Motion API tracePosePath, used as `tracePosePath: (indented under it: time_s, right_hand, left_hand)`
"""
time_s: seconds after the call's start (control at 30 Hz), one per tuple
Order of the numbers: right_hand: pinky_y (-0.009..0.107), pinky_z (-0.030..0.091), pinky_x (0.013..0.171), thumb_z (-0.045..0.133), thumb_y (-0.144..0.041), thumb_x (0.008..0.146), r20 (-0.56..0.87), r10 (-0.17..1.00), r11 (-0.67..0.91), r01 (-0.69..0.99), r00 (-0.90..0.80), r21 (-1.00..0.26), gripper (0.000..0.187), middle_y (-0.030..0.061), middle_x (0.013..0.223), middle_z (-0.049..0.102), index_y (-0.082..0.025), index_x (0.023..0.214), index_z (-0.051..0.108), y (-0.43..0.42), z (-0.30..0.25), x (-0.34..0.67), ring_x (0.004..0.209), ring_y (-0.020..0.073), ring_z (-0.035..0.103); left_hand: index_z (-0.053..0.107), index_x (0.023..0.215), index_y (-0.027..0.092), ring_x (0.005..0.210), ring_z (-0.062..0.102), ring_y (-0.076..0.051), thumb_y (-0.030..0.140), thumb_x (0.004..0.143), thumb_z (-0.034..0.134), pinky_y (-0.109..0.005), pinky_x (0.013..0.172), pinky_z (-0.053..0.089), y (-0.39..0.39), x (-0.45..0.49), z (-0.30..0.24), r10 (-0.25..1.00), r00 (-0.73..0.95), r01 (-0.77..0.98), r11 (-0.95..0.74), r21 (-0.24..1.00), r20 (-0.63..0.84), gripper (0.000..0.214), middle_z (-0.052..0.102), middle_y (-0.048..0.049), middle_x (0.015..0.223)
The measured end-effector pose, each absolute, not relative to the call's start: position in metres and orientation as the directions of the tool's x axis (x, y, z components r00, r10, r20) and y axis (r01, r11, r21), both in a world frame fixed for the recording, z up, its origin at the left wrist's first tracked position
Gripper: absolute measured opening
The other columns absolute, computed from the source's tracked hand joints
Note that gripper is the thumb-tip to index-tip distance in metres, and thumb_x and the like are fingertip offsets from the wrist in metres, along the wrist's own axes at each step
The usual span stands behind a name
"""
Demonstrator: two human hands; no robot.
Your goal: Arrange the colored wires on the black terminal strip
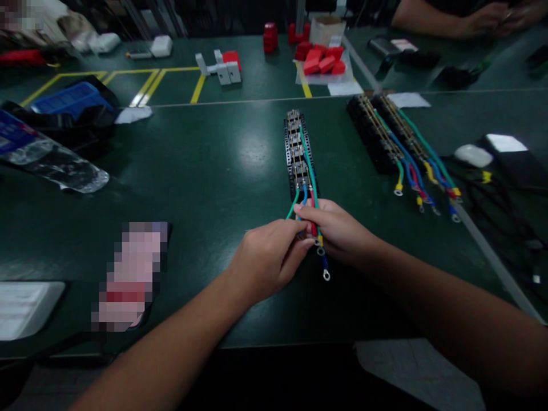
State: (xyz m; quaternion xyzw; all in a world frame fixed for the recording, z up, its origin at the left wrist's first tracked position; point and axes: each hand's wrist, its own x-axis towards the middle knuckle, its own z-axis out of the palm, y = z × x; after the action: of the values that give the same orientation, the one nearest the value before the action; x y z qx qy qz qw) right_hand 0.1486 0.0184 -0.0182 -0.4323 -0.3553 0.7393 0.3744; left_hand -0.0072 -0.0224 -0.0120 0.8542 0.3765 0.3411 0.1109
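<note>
A black strip of terminal blocks [298,151] with brass-coloured rods lies lengthwise in front of me. Green, blue and red wires run from it toward me, ending in ring lugs [326,274] with yellow and blue sleeves. My left hand [274,248] pinches at the wire bundle, thumb and fingertips closed around it. From the other side my right hand [336,228] is closed on the same wires [314,214], its thumb lying across them. The lug ends hang below both hands. Which single wire each fingertip touches is partly hidden.
Two similar wired strips [391,134] lie to the right. Red plastic parts [324,60] sit on a bag at the back, near grey parts [226,69]. A blurred phone-like object [132,274] lies left, a blue tray [68,98] beyond. Another person's hands [492,20] appear top right.
</note>
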Motion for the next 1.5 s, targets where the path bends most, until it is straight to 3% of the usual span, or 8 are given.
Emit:
tracePosePath:
  time_s: [1.5]
  right_hand:
    - [0.022,0.030,0.046,0.067,-0.027,0.077,-0.413,0.839,-0.512,-0.258,-0.354,-0.819,0.025,-0.0051,0.051,0.042,-0.018,0.063,0.049,0.0179,-0.0127,0.1483,0.045,0.0080,0.037]
  left_hand:
    - [0.057,0.109,0.014,0.085,0.065,-0.017,0.024,0.093,0.048,-0.031,0.077,0.051,-0.0230,-0.0078,-0.0098,0.744,0.527,0.564,-0.667,0.487,0.410,0.021,0.068,-0.0059,0.097]
